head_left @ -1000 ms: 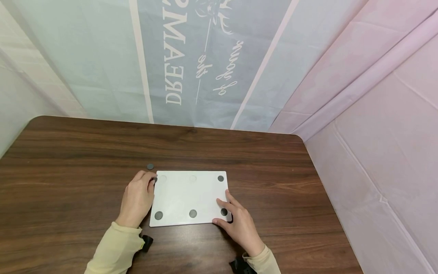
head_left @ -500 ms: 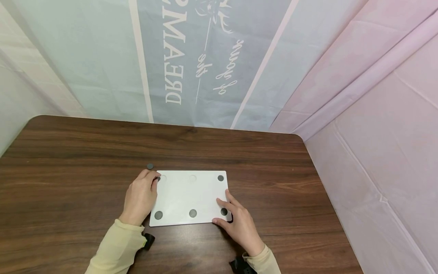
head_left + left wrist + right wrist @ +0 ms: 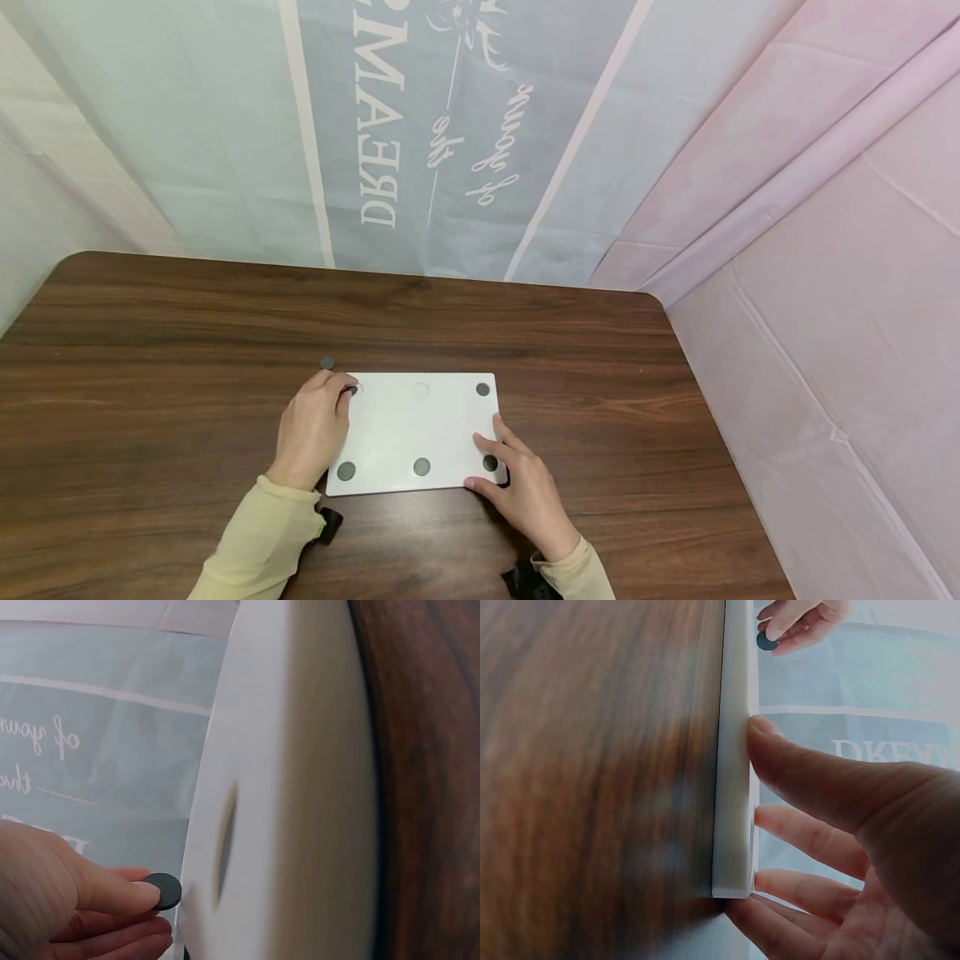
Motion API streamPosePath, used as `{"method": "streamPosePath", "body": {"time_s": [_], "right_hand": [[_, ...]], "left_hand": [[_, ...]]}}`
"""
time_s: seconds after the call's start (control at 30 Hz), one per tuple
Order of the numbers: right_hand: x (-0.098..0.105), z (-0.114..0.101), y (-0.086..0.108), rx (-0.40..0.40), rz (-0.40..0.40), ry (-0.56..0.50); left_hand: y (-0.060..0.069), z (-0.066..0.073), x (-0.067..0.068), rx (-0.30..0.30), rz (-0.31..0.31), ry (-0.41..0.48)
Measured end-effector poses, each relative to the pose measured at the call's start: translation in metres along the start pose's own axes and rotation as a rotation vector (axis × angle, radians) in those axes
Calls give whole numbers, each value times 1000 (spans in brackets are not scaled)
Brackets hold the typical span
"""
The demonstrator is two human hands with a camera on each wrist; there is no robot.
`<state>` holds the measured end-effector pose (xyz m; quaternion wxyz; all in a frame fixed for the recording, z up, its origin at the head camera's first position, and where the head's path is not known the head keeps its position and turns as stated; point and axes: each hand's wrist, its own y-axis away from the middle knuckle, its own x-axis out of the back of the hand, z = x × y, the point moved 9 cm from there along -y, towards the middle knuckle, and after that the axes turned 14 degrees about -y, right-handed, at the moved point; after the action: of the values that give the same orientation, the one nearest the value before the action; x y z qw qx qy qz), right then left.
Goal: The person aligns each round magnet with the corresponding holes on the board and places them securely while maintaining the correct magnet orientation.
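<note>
A white rectangular board point(image 3: 416, 425) lies on the wooden table. My left hand point(image 3: 311, 437) pinches a small dark round disc point(image 3: 166, 891) between thumb and fingers, just over the board's far left corner. A faint circle partly shows there; another faint circle point(image 3: 422, 390) marks the middle of the far edge. Dark discs sit at the far right point(image 3: 482, 389), near left point(image 3: 346, 472), near middle point(image 3: 422, 467) and near right point(image 3: 490, 462). My right hand point(image 3: 528, 496) touches the near right corner, fingers spread, thumb at the near edge.
One loose dark disc point(image 3: 327, 363) lies on the table point(image 3: 585, 358) beyond the board's far left corner, close to my left fingers. Printed fabric point(image 3: 427, 208) hangs along the table's far edge, and pale pink cloth point(image 3: 810, 333) at the right.
The left hand has shifted a little to the right, bringing its pinched disc from the board's left edge over the far left corner. The right hand and board have stayed in place.
</note>
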<state>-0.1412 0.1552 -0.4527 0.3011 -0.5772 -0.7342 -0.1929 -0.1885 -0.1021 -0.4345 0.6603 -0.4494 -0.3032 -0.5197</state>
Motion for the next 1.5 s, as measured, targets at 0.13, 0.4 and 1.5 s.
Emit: {"method": "streamPosePath", "body": {"time_s": [0.13,0.4,1.5], "right_hand": [[0,-1,0,-2,1,2],[0,0,-1,-2,4,6],[0,0,0,-8,0,0]], "left_hand": [[-2,0,-2,-5,-3,-5],[-3,1,-4,-14,-5,-14],[-9,0,-4,-2,-25,-1]]}}
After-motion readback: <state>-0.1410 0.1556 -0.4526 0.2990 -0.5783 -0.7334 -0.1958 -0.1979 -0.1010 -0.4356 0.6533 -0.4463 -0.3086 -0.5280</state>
